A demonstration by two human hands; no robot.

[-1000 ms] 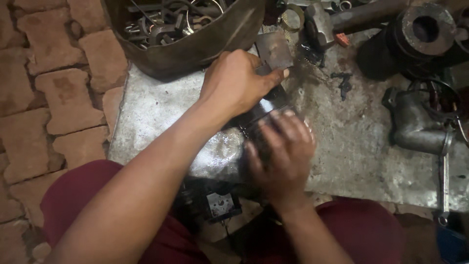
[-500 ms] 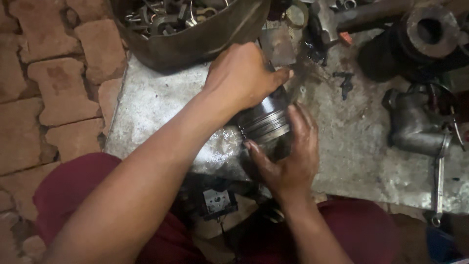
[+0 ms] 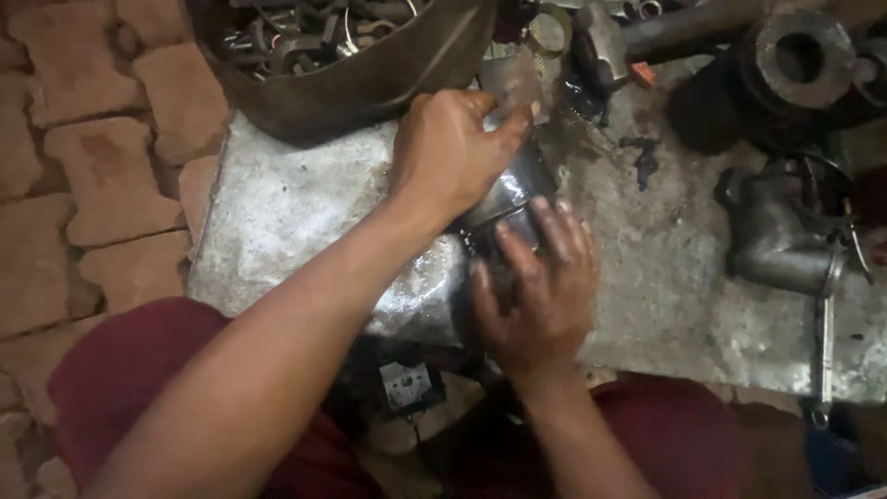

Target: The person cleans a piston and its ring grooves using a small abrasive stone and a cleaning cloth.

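Note:
A shiny grooved metal cylinder (image 3: pixel 514 189), like a piston, lies on a worn metal sheet (image 3: pixel 296 208). My left hand (image 3: pixel 453 152) grips its far end from above. My right hand (image 3: pixel 540 286) covers its near end with fingers spread over it, so most of the cylinder is hidden. Both hands are greasy.
A dark metal basin (image 3: pixel 370 74) full of small parts stands at the back left. A grey pipe elbow (image 3: pixel 776 240) lies to the right with a wrench (image 3: pixel 824 346) by it. A round black part (image 3: pixel 796 55) sits at the back right. Brick paving (image 3: pixel 83 166) runs along the left.
My right hand has slid up over the cylinder's near end, hiding the grooves that showed half a second ago. My left hand has kept its grip.

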